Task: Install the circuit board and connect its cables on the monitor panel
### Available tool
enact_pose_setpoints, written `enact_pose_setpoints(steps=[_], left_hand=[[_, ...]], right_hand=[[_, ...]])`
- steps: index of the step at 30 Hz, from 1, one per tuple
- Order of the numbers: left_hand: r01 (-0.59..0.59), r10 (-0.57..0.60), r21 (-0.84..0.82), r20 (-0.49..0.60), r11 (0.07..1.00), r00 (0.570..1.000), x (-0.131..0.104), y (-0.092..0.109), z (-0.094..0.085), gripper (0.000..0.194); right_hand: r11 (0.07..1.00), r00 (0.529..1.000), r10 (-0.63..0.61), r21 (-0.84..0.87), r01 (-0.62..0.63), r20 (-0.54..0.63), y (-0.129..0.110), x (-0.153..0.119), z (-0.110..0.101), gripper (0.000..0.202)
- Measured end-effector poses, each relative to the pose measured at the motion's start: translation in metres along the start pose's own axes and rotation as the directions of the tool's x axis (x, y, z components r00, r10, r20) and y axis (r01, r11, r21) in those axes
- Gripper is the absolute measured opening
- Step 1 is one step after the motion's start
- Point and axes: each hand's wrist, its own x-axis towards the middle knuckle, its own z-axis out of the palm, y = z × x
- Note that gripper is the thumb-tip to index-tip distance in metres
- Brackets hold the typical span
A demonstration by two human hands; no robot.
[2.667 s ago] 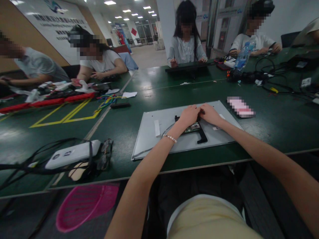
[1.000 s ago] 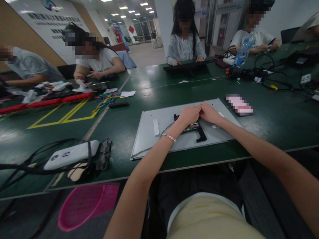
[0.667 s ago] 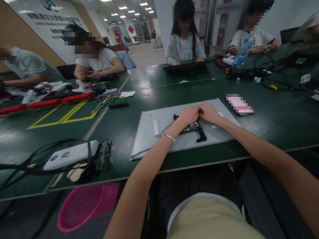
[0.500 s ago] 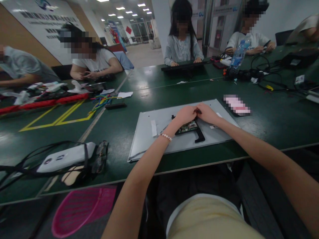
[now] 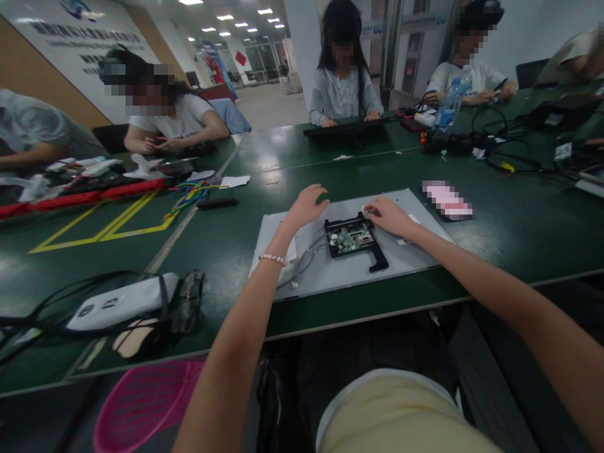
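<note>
A green circuit board point(image 5: 350, 239) sits in a black bracket point(image 5: 379, 257) on a light grey metal panel point(image 5: 325, 280). My left hand point(image 5: 309, 206) is raised over the panel's far left part, fingers apart and curved, holding nothing. At the bracket's far right corner, my right hand point(image 5: 387, 216) has its thumb and fingers pinched together. A small whitish bit shows at those fingertips, too small to name. From the board's left side a grey cable point(image 5: 306, 259) runs across the panel, with its loose end near the front edge.
A pink phone-shaped object point(image 5: 447, 200) lies right of the panel. To the left are a white power bank-like box point(image 5: 123, 302) with black cords and glasses point(image 5: 189, 302). Coloured wires point(image 5: 186, 195) lie farther back. A pink basket point(image 5: 146, 402) is below the table edge. Several people sit around.
My left hand has moved left, away from my right hand, and its fingers have opened. The circuit board and the grey cable are now uncovered. My right hand stays near the bracket's corner.
</note>
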Motion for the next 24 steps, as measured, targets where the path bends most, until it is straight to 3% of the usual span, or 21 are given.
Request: enact_pose_setpoints(steps=[7, 16, 24], left_hand=[[0.094, -0.110, 0.089, 0.197, 0.992, 0.974, -0.025, 0.001, 0.031, 0.045], [0.056, -0.077, 0.122, 0.177, 0.991, 0.981, -0.026, -0.001, 0.036, 0.046], [0.050, -0.071, 0.114, 0.187, 0.992, 0.980, -0.026, -0.002, 0.036, 0.047]], right_hand=[[1.000, 1.000, -0.020, 0.018, 0.020, -0.013, 0.000, -0.002, 0.001, 0.021], [0.998, 0.997, 0.026, 0.064, -0.021, -0.076, -0.001, -0.002, 0.004, 0.028], [0.998, 0.998, -0.059, -0.014, 0.059, 0.023, -0.004, -0.003, -0.003, 0.033]])
